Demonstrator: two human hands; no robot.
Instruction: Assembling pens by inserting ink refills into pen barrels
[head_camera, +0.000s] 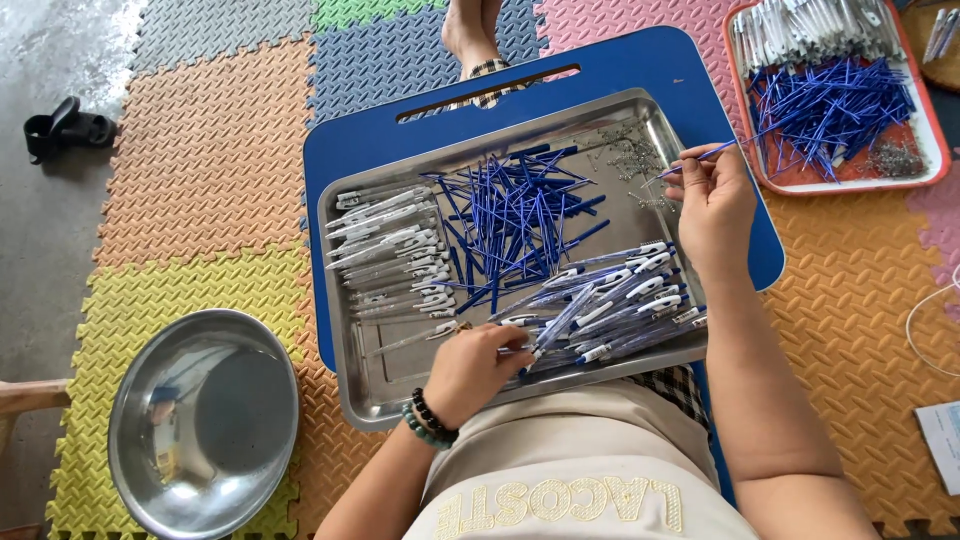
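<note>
Cataloguing, left to right:
Black strap: one, lying on the grey floor at far left.
Round shiny steel bowl: one, sitting on the foam mat beside the lap board, holding nothing I can make out.
Rectangular steel tray: one, resting on the blue plastic lap board.
Clear pen barrels with white clips: one pile, lying at the tray's left; too many to count.
Left hand: closing on one assembled pen at the tray's near edge; a dark bead bracelet is circling the wrist.
Loose blue ink refills: one heap, lying mid-tray; uncountable.
Assembled blue-and-white pens: one pile, lying right of the heap.
Small metal springs: scattered at the tray's far corner.
Right hand: pinching one blue refill above the tray's right edge.
Handling advice: gripping the refill near its tip and feeding it straight should be keeping it from bending.
Red tray: one, carrying more refills, barrels and springs.
</note>
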